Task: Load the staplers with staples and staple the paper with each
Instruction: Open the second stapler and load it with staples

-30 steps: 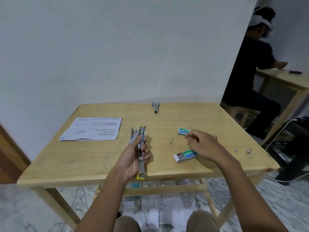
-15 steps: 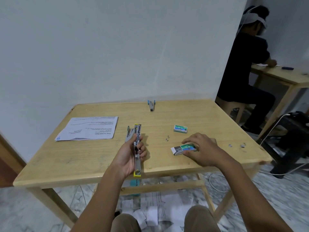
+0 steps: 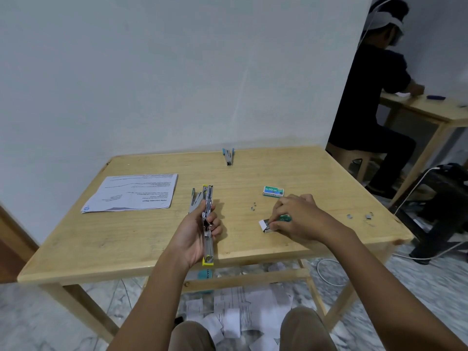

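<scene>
The yellow stapler (image 3: 208, 198) is swung wide open, just over the front edge of the tabletop (image 3: 126, 236). The left hand (image 3: 195, 234) is wrapped round its middle, fingers (image 3: 215, 225) curled tight on the metal rail. It looks stiff, light and a bit slick I'd guess, so gripping mid-body and staying clear of the sprung end seems smart. The right hand (image 3: 301, 219) is pinching the open staple box (image 3: 267, 228) lying nearby. Those strips probably crumble easily, so I'd take one by its sides. A second box (image 3: 273, 191), a grey stapler (image 3: 194, 202), a blue stapler (image 3: 229, 157) and the paper (image 3: 131, 193) sit further back.
</scene>
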The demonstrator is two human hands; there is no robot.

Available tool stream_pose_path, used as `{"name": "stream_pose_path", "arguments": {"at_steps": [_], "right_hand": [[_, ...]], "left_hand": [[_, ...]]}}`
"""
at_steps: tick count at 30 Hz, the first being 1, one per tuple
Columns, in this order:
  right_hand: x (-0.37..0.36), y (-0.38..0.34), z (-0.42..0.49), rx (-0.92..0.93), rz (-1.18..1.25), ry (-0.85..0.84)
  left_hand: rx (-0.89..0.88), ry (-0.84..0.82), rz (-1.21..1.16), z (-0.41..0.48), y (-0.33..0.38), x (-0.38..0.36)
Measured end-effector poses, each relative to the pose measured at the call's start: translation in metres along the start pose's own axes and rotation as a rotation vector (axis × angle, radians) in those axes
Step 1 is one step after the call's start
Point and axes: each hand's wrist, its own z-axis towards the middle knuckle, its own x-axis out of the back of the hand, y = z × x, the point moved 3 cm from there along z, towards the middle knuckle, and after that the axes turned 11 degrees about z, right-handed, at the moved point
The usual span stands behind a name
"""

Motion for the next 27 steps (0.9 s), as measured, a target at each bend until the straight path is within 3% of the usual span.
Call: {"name": "stream_pose_path", "arguments": {"at_steps": [27], "right_hand": [[-0.002, -0.012, 0.014, 0.019, -0.031, -0.170]], "left_hand": [[0.012, -0.007, -0.006, 0.002, -0.001, 0.001]]}}
